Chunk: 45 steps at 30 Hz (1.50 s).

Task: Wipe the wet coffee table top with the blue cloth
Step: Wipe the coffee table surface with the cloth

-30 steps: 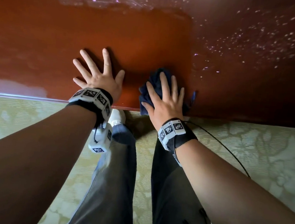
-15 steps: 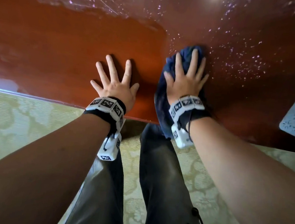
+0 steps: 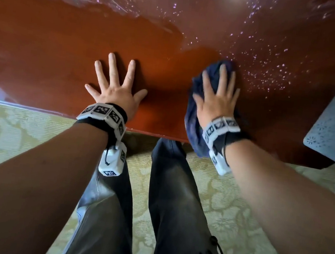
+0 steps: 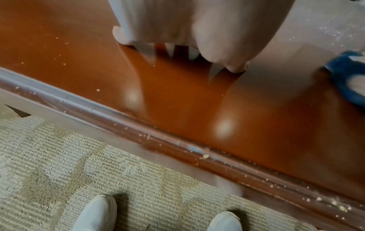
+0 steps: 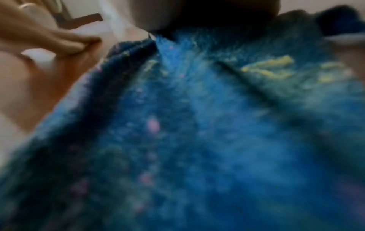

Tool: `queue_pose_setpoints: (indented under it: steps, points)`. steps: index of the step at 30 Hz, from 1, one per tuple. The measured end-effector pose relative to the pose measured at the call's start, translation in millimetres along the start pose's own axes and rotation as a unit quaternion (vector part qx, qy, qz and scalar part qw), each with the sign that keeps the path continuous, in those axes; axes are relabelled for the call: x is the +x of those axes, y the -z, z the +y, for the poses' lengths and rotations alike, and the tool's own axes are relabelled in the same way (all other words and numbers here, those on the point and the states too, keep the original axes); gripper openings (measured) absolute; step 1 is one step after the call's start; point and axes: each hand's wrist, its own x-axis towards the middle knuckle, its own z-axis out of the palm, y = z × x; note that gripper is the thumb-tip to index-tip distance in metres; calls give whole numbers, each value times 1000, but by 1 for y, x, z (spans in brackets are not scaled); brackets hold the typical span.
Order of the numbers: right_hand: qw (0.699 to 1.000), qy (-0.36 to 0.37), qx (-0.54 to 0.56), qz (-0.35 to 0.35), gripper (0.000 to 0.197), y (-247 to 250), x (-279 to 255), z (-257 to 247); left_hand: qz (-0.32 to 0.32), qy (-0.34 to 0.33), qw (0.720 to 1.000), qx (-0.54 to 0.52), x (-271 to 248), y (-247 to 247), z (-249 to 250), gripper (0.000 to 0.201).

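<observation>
Blue cloth [image 3: 195, 100], fuzzy and bunched, lies on the glossy red-brown surface [image 3: 45, 48] near its front edge, one end hanging over. Right hand [image 3: 216, 103] presses it, grip flat, fingers straight. Left hand [image 3: 114, 90] lies well apart, grip spread flat. Droplets beyond. Left wrist view alone shows crumbs along the edge moulding [image 4: 177, 145].

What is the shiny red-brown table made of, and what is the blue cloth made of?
The coffee table top looks like wood with a glossy lacquer: it mirrors lights and the fingers. It could be laminate. The blue cloth seems a fuzzy fabric, perhaps microfibre: short fibres stand up from it.
</observation>
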Motion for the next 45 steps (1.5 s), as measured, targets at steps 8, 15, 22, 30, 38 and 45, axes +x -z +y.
queue_pose_setpoints:
  steps: [8,15,22,30,38,45]
  points:
    - [995,97,-25,-19,61,-9,-6,-83,4,-21,1000,-2,1,3,-13,69]
    - [996,66,-23,-47,60,-7,-44,11,-8,-8,1000,1,4,5,-17,70]
    - [999,-53,8,0,61,9,31,-45,-18,11,1000,-8,5,6,-10,69]
    - [995,87,1,-49,57,-15,-58,4,-9,71,997,-43,3,5,20,74]
    - [997,-66,20,-21,63,11,16,-11,-3,73,996,-44,0,-5,41,73]
    - [997,69,23,-11,58,-27,-75,25,18,89,995,-38,2,-9,68,72]
